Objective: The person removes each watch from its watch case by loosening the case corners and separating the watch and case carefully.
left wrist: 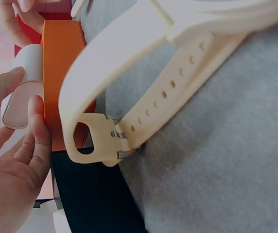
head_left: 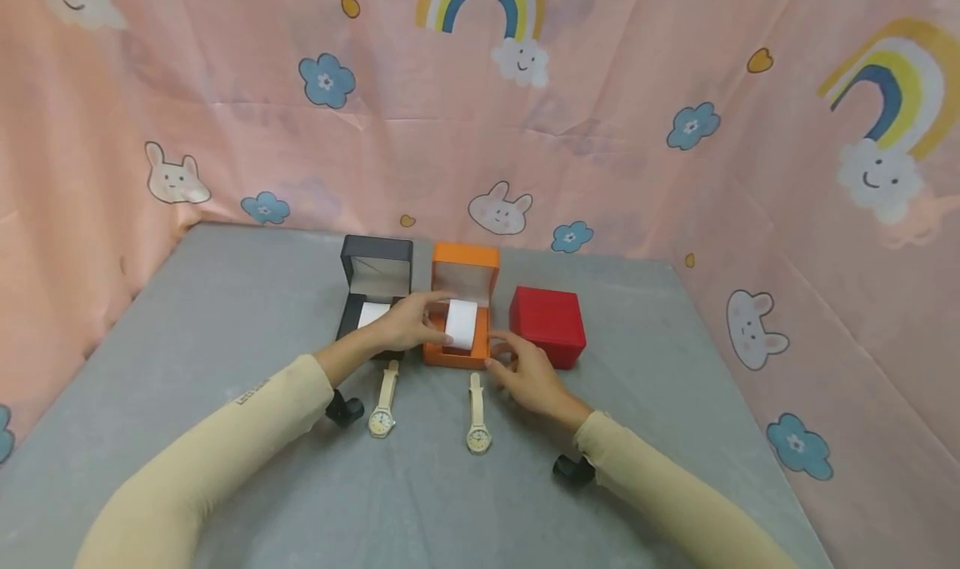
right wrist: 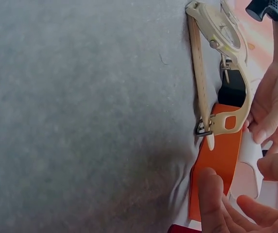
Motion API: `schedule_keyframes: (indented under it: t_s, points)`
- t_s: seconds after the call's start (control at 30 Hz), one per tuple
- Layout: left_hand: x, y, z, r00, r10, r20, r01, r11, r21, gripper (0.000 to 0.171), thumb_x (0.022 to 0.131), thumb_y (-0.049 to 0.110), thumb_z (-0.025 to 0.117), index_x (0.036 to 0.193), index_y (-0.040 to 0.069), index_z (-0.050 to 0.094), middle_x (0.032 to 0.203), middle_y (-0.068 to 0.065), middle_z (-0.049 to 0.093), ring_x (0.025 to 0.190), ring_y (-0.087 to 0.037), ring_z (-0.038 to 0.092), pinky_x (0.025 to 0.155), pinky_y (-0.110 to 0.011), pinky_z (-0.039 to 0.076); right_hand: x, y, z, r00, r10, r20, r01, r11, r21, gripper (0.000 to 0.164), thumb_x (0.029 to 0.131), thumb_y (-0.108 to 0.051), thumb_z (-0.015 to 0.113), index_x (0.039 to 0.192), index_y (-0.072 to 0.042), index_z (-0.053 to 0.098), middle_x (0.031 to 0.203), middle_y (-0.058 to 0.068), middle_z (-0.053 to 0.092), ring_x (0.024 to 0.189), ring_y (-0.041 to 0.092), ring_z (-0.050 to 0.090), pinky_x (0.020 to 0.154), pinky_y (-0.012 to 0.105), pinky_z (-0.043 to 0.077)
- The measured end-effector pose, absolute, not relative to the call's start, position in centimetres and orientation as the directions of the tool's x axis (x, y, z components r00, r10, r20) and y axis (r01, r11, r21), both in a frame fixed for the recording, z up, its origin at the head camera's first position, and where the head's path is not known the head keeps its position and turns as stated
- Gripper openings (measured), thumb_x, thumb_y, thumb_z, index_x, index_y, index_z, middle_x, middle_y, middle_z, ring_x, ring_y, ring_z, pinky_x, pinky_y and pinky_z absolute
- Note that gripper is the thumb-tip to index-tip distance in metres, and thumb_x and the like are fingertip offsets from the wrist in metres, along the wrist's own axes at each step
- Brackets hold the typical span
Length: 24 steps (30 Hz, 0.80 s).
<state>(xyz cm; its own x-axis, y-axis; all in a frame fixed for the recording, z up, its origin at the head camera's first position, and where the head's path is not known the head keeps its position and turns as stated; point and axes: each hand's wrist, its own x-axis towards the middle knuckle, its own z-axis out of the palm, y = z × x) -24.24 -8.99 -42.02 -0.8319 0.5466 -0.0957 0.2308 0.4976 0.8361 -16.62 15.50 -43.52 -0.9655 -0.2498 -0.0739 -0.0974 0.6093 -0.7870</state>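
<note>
At centre, the left hand (head_left: 408, 323) pinches a white watch cushion (head_left: 461, 326), long axis running up-frame. The right hand (head_left: 531, 377) is loosely spread.

Lit softly and evenly in head view; dimmer, cooler in wrist views.
Tinted warmest at left on the curtain (head_left: 405, 152); shadowed faintly beneath the left sleeve (head_left: 225, 444) on the grey table (head_left: 247, 302); bleached on the white cushion (head_left: 462, 323); softened in fine detail (barely legible on the watch dial (head_left: 478, 440)); washed pale along the watch strap (left wrist: 100, 68) in left wrist view.
</note>
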Motion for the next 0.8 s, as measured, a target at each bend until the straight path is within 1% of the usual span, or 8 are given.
schedule_keyframes:
  t_s: [0.1, 0.17, 0.27, 0.33, 0.4, 0.47, 0.63, 0.8]
  points:
    - [-24.24, -8.94, -42.06, -0.824, 0.558, -0.105, 0.233, 0.501, 0.834, 0.077, 0.087, 0.011, 0.079, 0.154, 0.005, 0.040, 0.132, -0.024, 0.063, 0.070, -0.014, 0.063, 0.062, -0.023, 0.049, -16.44, 15.59, -43.23, -0.968, -0.246, -0.048, -0.118, 0.616, -0.779, 0.045, 0.095, -0.015, 0.069, 0.139, -0.013, 0.058, 0.122, 0.014, 0.070, 0.067, 0.019, 0.066, 0.056, 0.027, 0.055]
    - [-24.22, -8.87, -42.07, -0.818, 0.566, -0.100, 0.249, 0.505, 0.827, 0.072, 0.088, 0.010, 0.078, 0.152, 0.003, 0.044, 0.130, -0.023, 0.063, 0.066, -0.011, 0.062, 0.059, -0.023, 0.048, -16.36, 15.70, -43.10, -0.969, -0.244, -0.032, -0.132, 0.627, -0.768, 0.043, 0.095, -0.015, 0.069, 0.137, -0.011, 0.060, 0.121, 0.013, 0.071, 0.068, 0.018, 0.064, 0.057, 0.026, 0.054]
    - [-24.19, -8.84, -41.99, -0.819, 0.567, -0.086, 0.276, 0.521, 0.808, 0.064, 0.089, 0.008, 0.077, 0.147, 0.002, 0.051, 0.121, -0.022, 0.067, 0.065, -0.008, 0.059, 0.060, -0.022, 0.048, -16.35, 15.73, -42.92, -0.969, -0.246, -0.025, -0.143, 0.643, -0.753, 0.040, 0.095, -0.017, 0.069, 0.134, -0.011, 0.062, 0.119, 0.011, 0.071, 0.069, 0.017, 0.062, 0.058, 0.026, 0.054]
    - [-24.19, -8.80, -41.94, -0.821, 0.566, -0.075, 0.291, 0.528, 0.798, 0.059, 0.088, 0.006, 0.076, 0.144, 0.004, 0.055, 0.120, -0.019, 0.066, 0.064, -0.008, 0.057, 0.060, -0.022, 0.047, -16.40, 15.78, -42.88, -0.968, -0.251, -0.025, -0.148, 0.644, -0.751, 0.039, 0.095, -0.018, 0.069, 0.133, -0.011, 0.062, 0.119, 0.010, 0.071, 0.070, 0.016, 0.062, 0.060, 0.026, 0.054]
    - [-24.26, -8.72, -41.97, -0.821, 0.566, -0.071, 0.296, 0.529, 0.796, 0.059, 0.088, 0.005, 0.076, 0.143, 0.006, 0.056, 0.109, -0.017, 0.067, 0.062, -0.008, 0.056, 0.059, -0.022, 0.047, -16.40, 15.82, -42.79, -0.967, -0.254, -0.026, -0.149, 0.642, -0.752, 0.039, 0.095, -0.018, 0.069, 0.133, -0.011, 0.063, 0.118, 0.009, 0.071, 0.070, 0.018, 0.062, 0.061, 0.026, 0.054]
    - [-24.34, -8.65, -42.09, -0.823, 0.564, -0.063, 0.302, 0.529, 0.793, 0.058, 0.088, 0.005, 0.076, 0.142, 0.006, 0.057, 0.106, -0.014, 0.066, 0.062, -0.008, 0.055, 0.059, -0.021, 0.047, -16.41, 15.87, -42.73, -0.967, -0.255, -0.023, -0.151, 0.642, -0.752, 0.038, 0.095, -0.019, 0.069, 0.132, -0.010, 0.063, 0.118, 0.009, 0.071, 0.071, 0.019, 0.063, 0.062, 0.027, 0.054]
    - [-24.49, -8.57, -42.43, -0.836, 0.546, -0.050, 0.301, 0.534, 0.790, 0.056, 0.087, 0.005, 0.077, 0.141, 0.006, 0.059, 0.093, -0.013, 0.067, 0.058, -0.007, 0.054, 0.056, -0.021, 0.046, -16.43, 15.93, -42.64, -0.967, -0.254, -0.019, -0.156, 0.648, -0.745, 0.037, 0.095, -0.019, 0.069, 0.130, -0.010, 0.064, 0.116, 0.009, 0.071, 0.072, 0.019, 0.062, 0.062, 0.026, 0.053]
    - [-24.44, -8.49, -42.59, -0.848, 0.528, -0.038, 0.301, 0.541, 0.785, 0.055, 0.087, 0.006, 0.077, 0.139, 0.005, 0.061, 0.086, -0.011, 0.067, 0.056, -0.006, 0.054, 0.055, -0.021, 0.046, -16.44, 16.06, -42.60, -0.964, -0.267, 0.000, -0.176, 0.636, -0.751, 0.035, 0.095, -0.017, 0.069, 0.129, -0.008, 0.065, 0.113, 0.010, 0.071, 0.071, 0.019, 0.061, 0.061, 0.025, 0.053]
